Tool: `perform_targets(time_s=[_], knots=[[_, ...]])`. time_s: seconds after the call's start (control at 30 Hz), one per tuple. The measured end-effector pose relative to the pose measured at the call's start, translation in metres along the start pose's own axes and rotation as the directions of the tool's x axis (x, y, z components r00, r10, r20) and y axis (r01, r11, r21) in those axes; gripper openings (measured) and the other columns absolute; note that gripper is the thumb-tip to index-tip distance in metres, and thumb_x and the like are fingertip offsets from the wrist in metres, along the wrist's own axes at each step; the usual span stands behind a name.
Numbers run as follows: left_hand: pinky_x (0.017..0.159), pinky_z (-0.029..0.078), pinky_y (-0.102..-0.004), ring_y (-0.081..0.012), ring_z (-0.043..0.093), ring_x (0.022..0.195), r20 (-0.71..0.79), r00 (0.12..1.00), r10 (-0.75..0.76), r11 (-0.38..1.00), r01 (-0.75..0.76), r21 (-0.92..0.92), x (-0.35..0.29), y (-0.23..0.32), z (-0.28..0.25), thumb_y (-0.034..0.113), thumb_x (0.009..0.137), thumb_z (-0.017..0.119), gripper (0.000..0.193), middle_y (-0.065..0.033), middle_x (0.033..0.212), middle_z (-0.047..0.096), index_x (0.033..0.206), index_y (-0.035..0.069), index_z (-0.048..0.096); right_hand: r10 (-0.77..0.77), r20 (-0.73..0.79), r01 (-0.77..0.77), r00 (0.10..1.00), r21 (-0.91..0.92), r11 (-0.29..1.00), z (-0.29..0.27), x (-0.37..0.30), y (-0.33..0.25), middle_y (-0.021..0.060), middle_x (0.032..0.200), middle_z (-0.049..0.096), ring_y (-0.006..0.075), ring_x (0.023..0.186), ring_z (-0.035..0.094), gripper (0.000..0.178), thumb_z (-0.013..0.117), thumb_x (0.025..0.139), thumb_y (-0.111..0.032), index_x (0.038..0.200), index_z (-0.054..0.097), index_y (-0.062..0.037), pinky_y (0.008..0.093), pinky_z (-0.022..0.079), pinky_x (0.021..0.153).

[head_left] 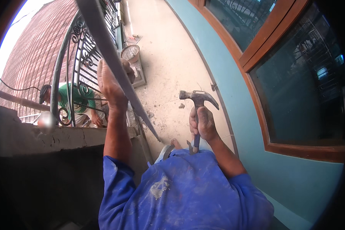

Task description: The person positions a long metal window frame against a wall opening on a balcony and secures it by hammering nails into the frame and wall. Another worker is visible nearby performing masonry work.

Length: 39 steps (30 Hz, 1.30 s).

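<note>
A long, straight grey bar slants down from the top of the view to near my feet. My left hand is closed round it, with fingertips showing on its far side. A claw hammer stands upright in my right hand, gripped by the handle just under the head. Its head lies crosswise, with the claw pointing right. The hammer and the bar are apart.
Left of me runs a dark railing above a low concrete wall. Beyond it crouches a person in a green shirt. A bucket of grey mix stands ahead on the pale floor. Wood-framed windows line the teal wall.
</note>
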State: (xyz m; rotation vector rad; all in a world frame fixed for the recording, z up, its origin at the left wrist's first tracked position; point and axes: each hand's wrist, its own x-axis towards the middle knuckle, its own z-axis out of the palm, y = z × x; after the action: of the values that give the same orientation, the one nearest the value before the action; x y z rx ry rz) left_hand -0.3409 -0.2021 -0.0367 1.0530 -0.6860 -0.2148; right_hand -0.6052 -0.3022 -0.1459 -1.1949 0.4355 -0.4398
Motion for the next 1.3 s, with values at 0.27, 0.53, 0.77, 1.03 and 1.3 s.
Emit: perform_targets(time_s=[0.27,0.53,0.77,1.03,1.3], knots=[[0.057,0.037,-0.0306,-0.0167,0.047,0.063,0.121,0.990,0.074,0.996,-0.079,0.041,-0.021,0.027,-0.037,0.069,0.089,0.049,0.067,-0.0069,0.081,0.049,0.095,0.002,0.051,0.324,-0.019,-0.325,0.946,-0.033,0.945,0.006,0.011,0.083,-0.0017,0.065,0.045,0.0061,0.048,0.043,0.052,0.043,0.105,-0.053,0.106,0.058,-0.0037,0.0247,0.039,0.043],[0.058,0.039,-0.0330,-0.0200,0.050,0.067,0.243,0.967,0.078,0.997,-0.078,-0.010,-0.043,0.044,-0.109,0.063,0.085,0.065,0.062,-0.0077,0.078,0.045,0.093,0.004,0.045,-0.106,0.247,0.145,0.963,-0.147,0.978,0.100,0.007,0.085,0.0258,0.074,0.059,0.0490,0.075,0.062,0.035,0.050,0.104,-0.036,0.101,0.051,-0.0013,0.0510,0.047,0.062],[0.059,0.041,-0.0345,-0.0230,0.052,0.069,0.152,0.980,0.125,0.989,-0.135,0.059,-0.064,0.074,-0.116,0.046,0.099,0.054,0.045,-0.0075,0.084,0.047,0.096,0.001,0.052,0.274,0.060,-0.238,0.960,-0.341,0.909,0.098,-0.008,0.223,0.0301,0.082,0.063,0.0530,0.083,0.062,0.038,0.050,0.103,-0.038,0.101,0.050,-0.0009,0.0567,0.048,0.067],[0.057,0.037,-0.0323,-0.0186,0.048,0.065,0.222,0.974,0.045,0.999,-0.049,0.015,-0.065,0.080,-0.112,0.038,0.103,0.047,0.036,-0.0057,0.084,0.047,0.084,0.008,0.051,0.718,-0.071,-0.690,0.692,-0.355,0.630,0.011,0.002,0.322,0.0291,0.094,0.067,0.0426,0.080,0.068,0.057,0.044,0.102,-0.053,0.111,0.055,0.0020,0.0491,0.054,0.070],[0.057,0.035,-0.0307,-0.0171,0.042,0.063,0.148,0.986,0.074,0.997,-0.077,0.015,-0.073,0.089,-0.135,0.040,0.103,0.047,0.038,-0.0047,0.077,0.043,0.081,0.009,0.045,0.882,-0.079,-0.885,0.465,-0.001,0.466,0.023,-0.011,0.302,0.0136,0.068,0.058,0.0222,0.045,0.056,0.058,0.044,0.101,-0.058,0.100,0.053,-0.0005,0.0365,0.047,0.042]])
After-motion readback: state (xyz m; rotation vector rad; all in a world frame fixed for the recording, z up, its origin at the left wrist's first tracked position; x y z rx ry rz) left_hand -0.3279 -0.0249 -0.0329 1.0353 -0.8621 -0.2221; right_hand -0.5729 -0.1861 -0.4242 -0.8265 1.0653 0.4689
